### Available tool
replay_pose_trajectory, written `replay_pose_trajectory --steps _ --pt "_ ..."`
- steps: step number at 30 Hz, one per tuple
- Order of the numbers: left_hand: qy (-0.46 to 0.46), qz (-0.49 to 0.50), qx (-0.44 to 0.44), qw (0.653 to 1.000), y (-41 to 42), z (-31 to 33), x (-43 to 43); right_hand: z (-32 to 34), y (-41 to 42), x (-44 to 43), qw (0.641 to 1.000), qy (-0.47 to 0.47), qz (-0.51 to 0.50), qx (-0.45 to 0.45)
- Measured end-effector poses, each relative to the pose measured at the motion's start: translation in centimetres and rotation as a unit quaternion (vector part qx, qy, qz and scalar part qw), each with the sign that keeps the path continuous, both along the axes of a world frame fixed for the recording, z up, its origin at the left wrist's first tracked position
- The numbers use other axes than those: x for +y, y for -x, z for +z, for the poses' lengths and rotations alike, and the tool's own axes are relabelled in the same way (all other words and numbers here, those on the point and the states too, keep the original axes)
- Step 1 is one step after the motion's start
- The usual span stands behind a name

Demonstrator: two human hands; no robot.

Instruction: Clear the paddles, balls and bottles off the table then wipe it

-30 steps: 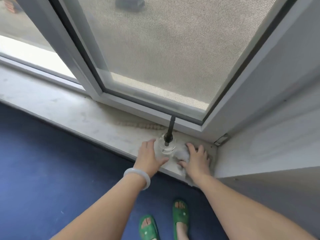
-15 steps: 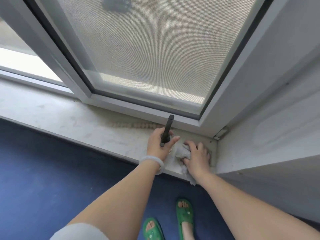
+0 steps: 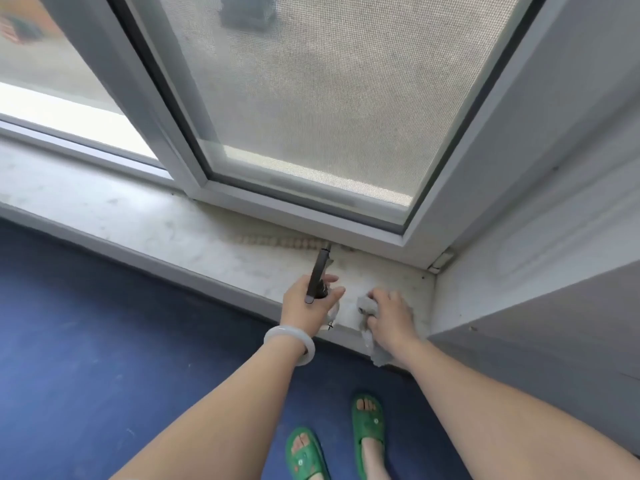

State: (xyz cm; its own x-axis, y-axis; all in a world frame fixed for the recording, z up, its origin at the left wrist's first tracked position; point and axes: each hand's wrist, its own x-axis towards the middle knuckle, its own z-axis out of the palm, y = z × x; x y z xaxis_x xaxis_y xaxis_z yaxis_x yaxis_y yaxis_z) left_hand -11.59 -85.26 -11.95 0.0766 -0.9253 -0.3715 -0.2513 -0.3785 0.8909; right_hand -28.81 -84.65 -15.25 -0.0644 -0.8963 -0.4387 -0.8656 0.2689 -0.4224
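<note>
A: Left hand?
B: Fingers curled round bottle. Black stem slanting up toward window frame, clear body peeking out under palm at front edge of windowsill. Contact with sill: cannot tell.
A: Right hand?
B: Fingers bent, clutching grey cloth against sill near right corner. Cloth tail hanging over front edge.
A: Else noted?
B: White bangle on left wrist. Row of beads along back edge. Green sandals on blue floor.
</note>
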Motion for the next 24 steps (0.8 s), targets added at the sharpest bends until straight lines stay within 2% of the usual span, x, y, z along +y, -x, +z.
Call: replay_pose_trajectory --steps 6,11,14,16,18,21,24 --pt "-0.016 0.038 0.022 0.999 -2.3 2.6 4.0 2.3 -2.0 3.2 0.998 -0.031 0.029 -0.051" --pt "-0.063 0.099 0.057 0.991 -5.1 4.8 8.4 4.6 -4.5 4.8 0.996 -0.044 0.068 -0.049" --pt "-0.057 0.162 0.033 0.985 -6.5 5.6 11.0 5.9 -6.3 5.2 0.989 -0.061 0.114 -0.067" --pt "-0.068 0.188 0.029 0.979 -6.8 6.4 12.9 3.6 -6.8 4.6 0.986 -0.037 0.148 -0.061" --pt "-0.075 0.233 0.024 0.969 -6.9 7.0 15.1 3.6 -8.2 4.6 0.972 -0.063 0.196 -0.111" --pt "-0.066 0.309 -0.003 0.949 -6.5 7.6 18.8 7.9 -10.8 6.5 0.965 -0.033 0.242 -0.099" --pt "-0.083 0.399 -0.030 0.912 -5.6 7.6 23.2 8.2 -12.4 8.1 0.935 -0.040 0.336 -0.106"
